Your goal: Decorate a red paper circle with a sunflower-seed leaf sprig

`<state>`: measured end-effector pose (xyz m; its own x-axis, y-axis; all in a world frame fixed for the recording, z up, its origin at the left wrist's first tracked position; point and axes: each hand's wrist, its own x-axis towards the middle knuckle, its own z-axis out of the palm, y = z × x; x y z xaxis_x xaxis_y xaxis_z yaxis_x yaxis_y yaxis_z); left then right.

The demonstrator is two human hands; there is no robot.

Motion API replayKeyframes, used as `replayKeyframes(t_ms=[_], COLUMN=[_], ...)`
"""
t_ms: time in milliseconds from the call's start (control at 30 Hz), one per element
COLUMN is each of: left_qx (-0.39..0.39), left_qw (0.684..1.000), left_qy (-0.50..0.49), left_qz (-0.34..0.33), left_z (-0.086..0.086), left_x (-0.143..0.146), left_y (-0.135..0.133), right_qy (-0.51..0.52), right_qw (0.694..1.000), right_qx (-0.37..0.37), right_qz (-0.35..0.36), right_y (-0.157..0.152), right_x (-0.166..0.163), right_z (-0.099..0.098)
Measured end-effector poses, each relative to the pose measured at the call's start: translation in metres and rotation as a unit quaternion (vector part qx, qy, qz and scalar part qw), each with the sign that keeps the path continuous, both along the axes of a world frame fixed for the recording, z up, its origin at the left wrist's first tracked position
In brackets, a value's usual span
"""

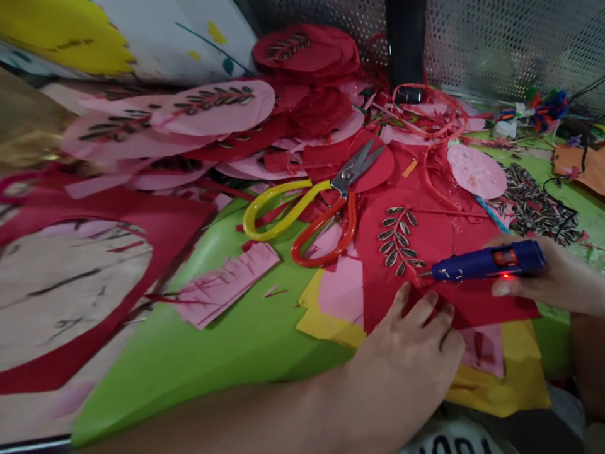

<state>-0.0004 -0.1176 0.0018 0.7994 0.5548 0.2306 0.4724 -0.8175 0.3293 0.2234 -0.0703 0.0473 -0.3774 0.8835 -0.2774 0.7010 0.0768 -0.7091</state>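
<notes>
In the head view, my left hand [406, 353] lies on a sheet of red paper [454, 309], its fingers spread and pressing near the paper's lower edge. On the paper is a leaf sprig made of sunflower seeds [399, 239] along a thin stem. Gripped in my right hand [562, 277] is a blue glue gun [486, 261] with a red light glowing. Its metal tip reaches the lower end of the sprig, just above my left fingertips. Beneath the red sheet lie pink and yellow paper [524, 366].
Scissors [345, 183] with yellow and orange handles lie left of the sheet. Pink ovals [212, 107] with seed sprigs and red ovals [307, 50] are piled behind. Loose seeds [539, 205] sit at right. A perforated panel [496, 44] and black post [405, 47] stand at the back.
</notes>
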Motion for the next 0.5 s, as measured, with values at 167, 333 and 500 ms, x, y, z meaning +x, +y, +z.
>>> replayKeyframes(t_ms=[167, 333, 500], left_qx=[0.004, 0.006, 0.015], left_qw=[1.0, 1.0, 1.0], left_qy=[-0.017, -0.014, -0.016], left_qz=[-0.001, -0.006, -0.004], left_z=[-0.002, -0.0034, -0.0045], left_x=[-0.0004, 0.0001, 0.0004], left_y=[-0.0008, -0.0015, -0.0019], right_qy=[-0.023, -0.027, -0.054], right_qw=[0.999, 0.999, 0.998], right_qx=[0.021, 0.024, 0.024], right_qz=[0.012, 0.016, 0.018], right_y=[0.0003, 0.0019, -0.0008], right_x=[-0.002, -0.0032, 0.0003], right_z=[0.0002, -0.0026, -0.0006])
